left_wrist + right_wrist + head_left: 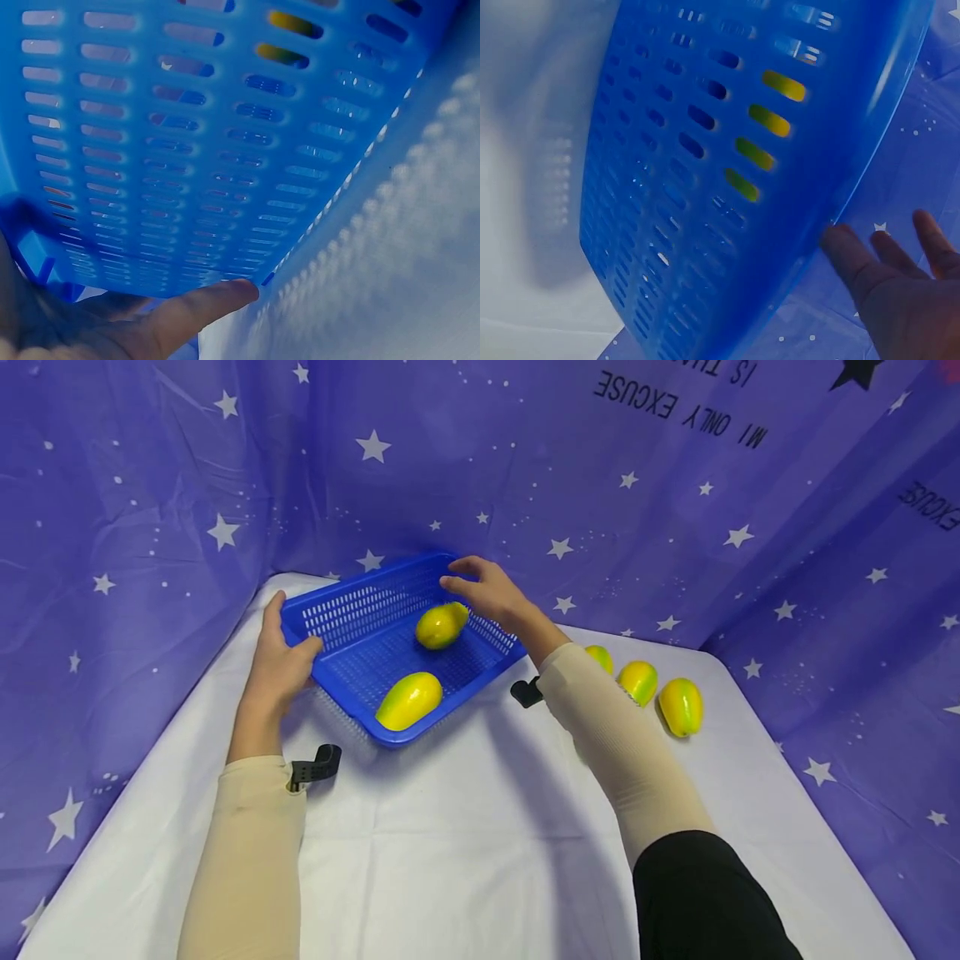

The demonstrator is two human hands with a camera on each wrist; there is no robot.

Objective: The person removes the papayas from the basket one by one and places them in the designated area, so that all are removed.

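A blue perforated plastic basket (360, 672) stands slanted across the far part of the table. Inside it, one yellow-green mango (409, 701) lies by the near wall and another shiny yellow fruit (442, 626) lies farther back. My left hand (279, 660) grips the basket's left end, thumb at the rim; in the left wrist view a finger (202, 309) reaches along the outside of the slotted wall. My right hand (487, 592) is at the far right rim with its fingers loosely spread. In the right wrist view, one fingertip is right at the rim's edge.
To the right, partly behind my right sleeve, several yellow-green mangoes (681, 707) lie on the white cloth (450, 860). A purple curtain with white stars (540, 468) rises behind the table and at both sides. Black wrist mounts (318, 764) stick out from both sleeves.
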